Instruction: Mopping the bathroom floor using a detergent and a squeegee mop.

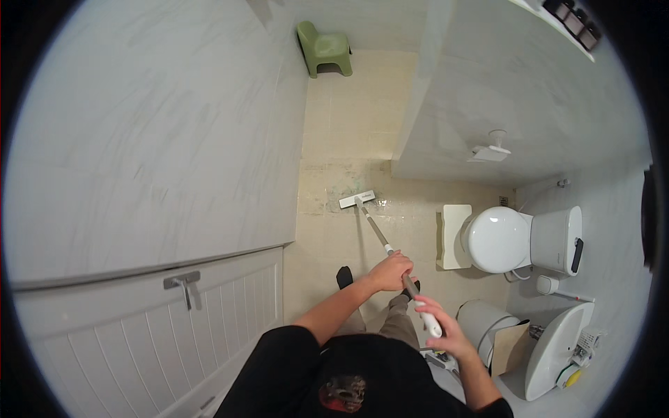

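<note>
My left hand [391, 270] is closed around the middle of a long grey-and-white pole. At the pole's white end grip [429, 320], my right hand [444, 329] curls with its fingers on the handle. The pole runs up and away to a flat, white rectangular floor-brush or squeegee head [347, 200], which rests on the beige tiled floor [313, 251]. Wet, greenish and dark smears [351, 185] lie on the tiles around the head. The underside of the head is hidden.
A green plastic stool [329, 47] stands at the far end. To the right are a white footstool [457, 230], a toilet [497, 239], a lidded bin [478, 318] and a washbasin [554, 355]. A white panelled door [225, 313] is at the left. A partition wall [460, 94] juts in beyond the toilet.
</note>
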Demonstrator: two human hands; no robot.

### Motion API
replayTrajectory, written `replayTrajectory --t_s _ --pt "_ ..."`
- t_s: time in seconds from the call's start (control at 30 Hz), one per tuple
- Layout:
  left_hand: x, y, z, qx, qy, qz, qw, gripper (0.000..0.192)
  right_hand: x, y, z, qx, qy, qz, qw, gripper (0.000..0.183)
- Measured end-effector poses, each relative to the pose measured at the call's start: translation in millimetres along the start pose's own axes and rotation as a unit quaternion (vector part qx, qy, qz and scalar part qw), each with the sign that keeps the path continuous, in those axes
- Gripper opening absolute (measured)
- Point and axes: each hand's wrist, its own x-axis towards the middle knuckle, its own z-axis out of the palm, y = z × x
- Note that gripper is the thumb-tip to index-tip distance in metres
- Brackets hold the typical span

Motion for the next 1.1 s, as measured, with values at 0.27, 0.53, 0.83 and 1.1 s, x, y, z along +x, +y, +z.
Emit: replayTrajectory --t_s 0.27,0.53,0.83,1.1 --pt "-31 -63 -35 -0.064 0.1 0.138 0.983 0.018 112 50 75 -0.268 0.137 -0.379 0.875 0.031" --pt "-86 -88 -28 -0.053 0.019 0.16 0.986 0.012 92 72 147 -0.319 0.09 -0.339 0.881 0.023" --pt "-69 -90 -48 -0.07 0.072 0.169 0.98 0.011 117 55 137 -0.283 0.144 -0.384 0.867 0.022" --pt "-74 -120 -46 0.006 -0.074 0.181 0.981 0.008 128 86 148 -0.312 0.162 -0.389 0.851 0.024"
